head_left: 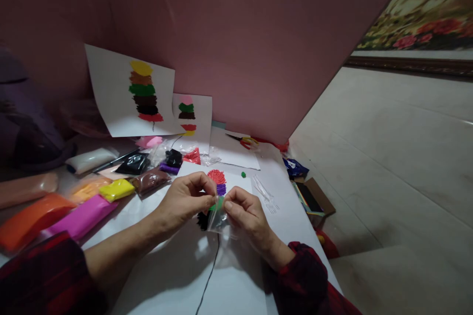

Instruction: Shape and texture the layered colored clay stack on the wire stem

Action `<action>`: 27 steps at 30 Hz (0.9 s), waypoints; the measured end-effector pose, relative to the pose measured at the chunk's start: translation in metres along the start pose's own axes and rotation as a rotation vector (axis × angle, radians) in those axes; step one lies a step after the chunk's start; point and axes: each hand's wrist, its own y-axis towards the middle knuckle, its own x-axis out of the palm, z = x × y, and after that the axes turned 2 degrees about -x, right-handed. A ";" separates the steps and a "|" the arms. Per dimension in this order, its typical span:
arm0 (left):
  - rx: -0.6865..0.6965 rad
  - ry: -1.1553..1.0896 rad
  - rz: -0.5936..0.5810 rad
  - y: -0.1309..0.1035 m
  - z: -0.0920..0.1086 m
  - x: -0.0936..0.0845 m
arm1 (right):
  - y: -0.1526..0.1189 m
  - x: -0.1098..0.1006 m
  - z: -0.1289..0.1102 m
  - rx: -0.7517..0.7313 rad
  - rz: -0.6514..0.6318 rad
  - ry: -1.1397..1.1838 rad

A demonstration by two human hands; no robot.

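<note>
Between my hands hangs a small clear plastic bag (219, 221), pinched at its upper edge from both sides. My left hand (190, 198) grips its left corner between thumb and fingertips. On the other side my right hand (246, 211) pinches the right edge. Something green shows at or through the bag's top; I cannot tell if it is inside or behind. Under the hands lies a white sheet (188, 170) with red textured clay (216, 176), a purple band (220, 189) and a black patch (202, 221), partly hidden. A dark line runs down from the bag.
Clay packets, among them magenta (83, 216), orange (35, 221) and yellow (117, 190), crowd the left. Two sheets with stacked colours (162, 78) lean at the back. A green lump (243, 174), plastic fork (266, 194) and scissors (246, 142) lie beyond. An open box (325, 202) stands right.
</note>
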 end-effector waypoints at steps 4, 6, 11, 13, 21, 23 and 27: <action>0.083 0.105 0.134 0.003 0.004 -0.005 | 0.000 -0.001 0.003 -0.052 0.037 -0.056; 0.090 0.137 0.156 0.004 0.005 -0.008 | 0.000 -0.002 0.003 -0.082 0.065 -0.104; -0.003 0.403 -0.036 0.000 0.001 -0.007 | -0.002 -0.001 0.000 -0.178 0.127 -0.347; -0.004 0.475 -0.070 -0.002 -0.001 -0.005 | -0.003 -0.001 -0.002 -0.214 0.125 -0.412; -0.048 0.330 -0.163 0.002 0.001 -0.008 | -0.003 -0.002 0.002 -0.151 0.147 -0.325; -0.042 0.290 -0.130 0.003 0.000 -0.009 | -0.002 -0.003 0.004 -0.131 0.136 -0.262; 0.014 0.316 -0.088 0.003 -0.001 -0.010 | -0.001 -0.002 0.004 -0.128 0.168 -0.143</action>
